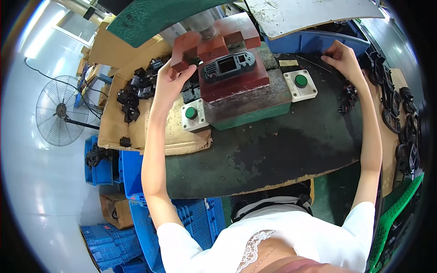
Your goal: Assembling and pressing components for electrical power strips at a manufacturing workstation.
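Note:
A black plastic housing with a rectangular opening [227, 66] lies on the red lower block [236, 86] of a press. Above it hangs the notched red upper block [218, 45]. My left hand [172, 82] is beside the press's left side, thumb stretched toward the housing and apart from the fingers; some fingertips are hidden by the upper block. My right hand [343, 61] is at the far right of the bench, near a thin metal rod [314, 63]. Its fingers are curled toward the thumb, and anything between them is too small to tell.
Green push buttons sit on white boxes left [191, 113] and right [301, 81] of the press. A cardboard box [111, 123] at left holds several black parts. A blue bin [291, 44] stands behind. Black frames [391, 100] lie at far right; blue crates [191, 218] stand below left.

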### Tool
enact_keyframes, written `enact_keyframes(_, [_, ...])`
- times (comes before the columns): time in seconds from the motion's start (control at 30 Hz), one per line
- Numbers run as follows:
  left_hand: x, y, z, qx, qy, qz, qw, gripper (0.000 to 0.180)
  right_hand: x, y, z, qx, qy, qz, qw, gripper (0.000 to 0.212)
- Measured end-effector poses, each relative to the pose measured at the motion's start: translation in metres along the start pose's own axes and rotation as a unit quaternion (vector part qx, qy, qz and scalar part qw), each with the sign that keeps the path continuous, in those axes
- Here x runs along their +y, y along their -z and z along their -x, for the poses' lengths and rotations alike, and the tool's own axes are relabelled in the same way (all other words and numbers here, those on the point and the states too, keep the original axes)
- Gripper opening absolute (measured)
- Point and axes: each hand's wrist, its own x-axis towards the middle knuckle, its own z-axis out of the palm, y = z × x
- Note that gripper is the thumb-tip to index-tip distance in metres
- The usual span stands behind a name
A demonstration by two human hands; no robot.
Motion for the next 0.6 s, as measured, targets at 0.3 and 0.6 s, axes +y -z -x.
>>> enact_keyframes(0.3, [-0.02,-0.01,-0.011,0.01,-0.074,0.06,0.995,0.014,-0.017,0.004,-0.003,-0.041,-0.043,-0.146,0.987,0.024])
enact_keyframes(0.6, [-0.009,-0.034,-0.012,-0.008,-0.068,0.2,0.977,0.045,-0.022,-0.005,0.002,-0.017,-0.05,-0.123,0.991,0.02])
